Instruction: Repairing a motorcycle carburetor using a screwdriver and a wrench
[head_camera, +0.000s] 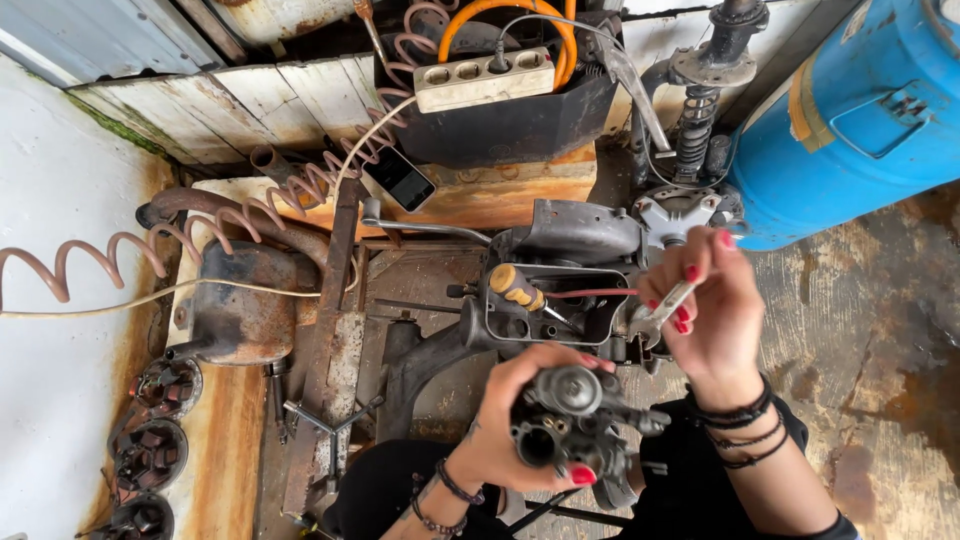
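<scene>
My left hand grips a grey metal carburettor from the left, holding it up near my lap at the bottom centre. My right hand is raised above and to the right of it, fingers pinched on a small metal wrench that points down-left. Just behind both hands lies a grey engine casing with an open cavity. A yellow-handled screwdriver with a red shaft rests across that cavity.
A blue drum stands at the right. A power strip, orange hose and a phone sit at the back. A rusty exhaust muffler, coiled air hose and several stator coils lie left.
</scene>
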